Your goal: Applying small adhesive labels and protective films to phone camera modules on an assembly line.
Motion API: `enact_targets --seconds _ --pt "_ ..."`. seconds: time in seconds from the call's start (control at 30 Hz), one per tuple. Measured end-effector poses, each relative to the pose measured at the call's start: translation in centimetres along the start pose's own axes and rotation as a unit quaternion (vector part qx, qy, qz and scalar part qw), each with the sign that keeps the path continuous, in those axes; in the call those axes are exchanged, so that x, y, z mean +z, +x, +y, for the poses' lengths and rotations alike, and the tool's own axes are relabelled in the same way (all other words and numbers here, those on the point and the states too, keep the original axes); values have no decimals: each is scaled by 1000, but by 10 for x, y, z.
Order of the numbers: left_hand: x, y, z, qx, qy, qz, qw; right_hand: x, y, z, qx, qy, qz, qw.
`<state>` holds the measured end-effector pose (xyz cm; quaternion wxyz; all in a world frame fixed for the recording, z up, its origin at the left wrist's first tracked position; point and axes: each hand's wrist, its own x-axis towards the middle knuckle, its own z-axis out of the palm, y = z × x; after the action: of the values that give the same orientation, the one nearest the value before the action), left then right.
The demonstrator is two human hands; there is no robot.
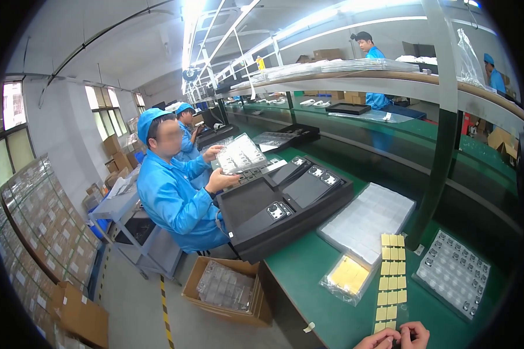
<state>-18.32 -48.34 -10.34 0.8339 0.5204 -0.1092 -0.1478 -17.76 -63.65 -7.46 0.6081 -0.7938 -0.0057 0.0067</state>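
Both hands sit right at the bottom of my feed, the left hand (381, 339) and the right hand (415, 335) side by side, fingers curled, tips meeting or nearly so. Pinching something? I cannot tell; a dark patch at the right hand's fingers could be a part or just shadow. And directly ahead of them, the long clear strip of pale yellow rectangular tabs (393, 269), its near end reaching the left hand's fingers. Those fingers cover the end of it, and my lower edge cuts both hands off. About seven rows of tabs, I make it, the lowest partly hidden.

Outward we go: left of the strip, one clear plastic bag (336, 290) of yellow sheets (349, 273), too glossy to count. On the right, one translucent tray of dark-ringed round parts (448, 285), too small to count surely. Past the bag, one whitish stack of plastic trays (368, 221), layers indistinct. Further off on the green bench (297, 273), one large black case (245, 205), and beside it a blue-clad co-worker (174, 195) gripping one clear tray. Four people in blue altogether.
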Motion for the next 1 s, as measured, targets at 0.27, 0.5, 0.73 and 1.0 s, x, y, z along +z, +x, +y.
enact_targets --seconds 0.27,0.5,0.73,1.0 --pt "1 2 -1 -3 13 3 1000 -1 2 1 -10 -13 2 1000" --pt "0 0 1 6 8 14 1000 4 2 -5 -20 -12 -1 1000" --pt "-35 -66 26 17 -13 74 997 1 2 3 -7 12 -3 1000" --pt "-129 -196 6 -269 468 -233 809 -3 2 3 -24 12 1 1000"
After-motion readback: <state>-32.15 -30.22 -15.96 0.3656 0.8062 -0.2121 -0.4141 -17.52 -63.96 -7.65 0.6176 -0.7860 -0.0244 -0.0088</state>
